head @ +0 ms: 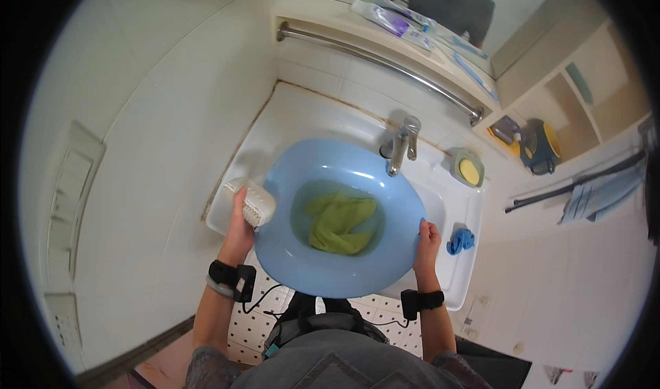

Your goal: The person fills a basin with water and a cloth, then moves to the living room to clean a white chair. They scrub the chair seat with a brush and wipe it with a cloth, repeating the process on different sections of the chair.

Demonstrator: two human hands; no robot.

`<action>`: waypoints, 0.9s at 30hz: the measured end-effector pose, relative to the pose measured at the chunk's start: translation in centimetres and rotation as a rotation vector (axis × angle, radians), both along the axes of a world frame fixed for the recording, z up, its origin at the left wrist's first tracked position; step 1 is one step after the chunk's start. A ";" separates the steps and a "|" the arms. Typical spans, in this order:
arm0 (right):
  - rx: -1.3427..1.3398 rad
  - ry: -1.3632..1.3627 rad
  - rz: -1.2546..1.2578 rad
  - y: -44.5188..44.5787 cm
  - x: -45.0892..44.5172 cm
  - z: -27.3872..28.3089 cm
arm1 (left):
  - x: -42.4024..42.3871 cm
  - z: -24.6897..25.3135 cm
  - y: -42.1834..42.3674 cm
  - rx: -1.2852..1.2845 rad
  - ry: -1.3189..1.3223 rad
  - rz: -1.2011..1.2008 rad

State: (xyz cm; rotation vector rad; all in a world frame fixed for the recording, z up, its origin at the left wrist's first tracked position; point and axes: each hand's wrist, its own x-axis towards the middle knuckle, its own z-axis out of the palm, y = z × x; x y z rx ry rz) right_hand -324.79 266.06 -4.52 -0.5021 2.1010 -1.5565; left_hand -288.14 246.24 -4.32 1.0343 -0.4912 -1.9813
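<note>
A blue plastic basin (340,281) rests over the white washbasin (304,113), its near rim jutting past the front edge. Water in it covers part of a crumpled green cloth (340,224). At the basin's left rim, my left hand (240,234) holds a white scrubbing brush (252,202) with its bristles toward me; whether its fingers also grip the rim is hidden. On the opposite side, my right hand (428,244) grips the rim between thumb and fingers. The chrome faucet (402,144) reaches over the basin's far right edge.
Yellow soap (469,172) lies in a dish at the right, with a crumpled blue cloth (460,241) nearer me. A metal towel bar (376,69) runs below a shelf bearing a toothpaste tube (394,24) and toothbrushes. A towel (600,195) hangs on the right wall.
</note>
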 end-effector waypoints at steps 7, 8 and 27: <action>-0.001 -0.030 0.210 -1.7 3.2 2.6 | 5.2 4.3 8.1 -0.003 -0.040 0.262; -0.021 -0.032 0.264 -2.0 3.6 2.8 | 6.3 4.5 9.7 -0.013 -0.050 0.304; -0.170 -0.253 1.079 -6.4 21.9 -2.9 | 17.8 3.2 35.5 -0.124 -0.214 1.131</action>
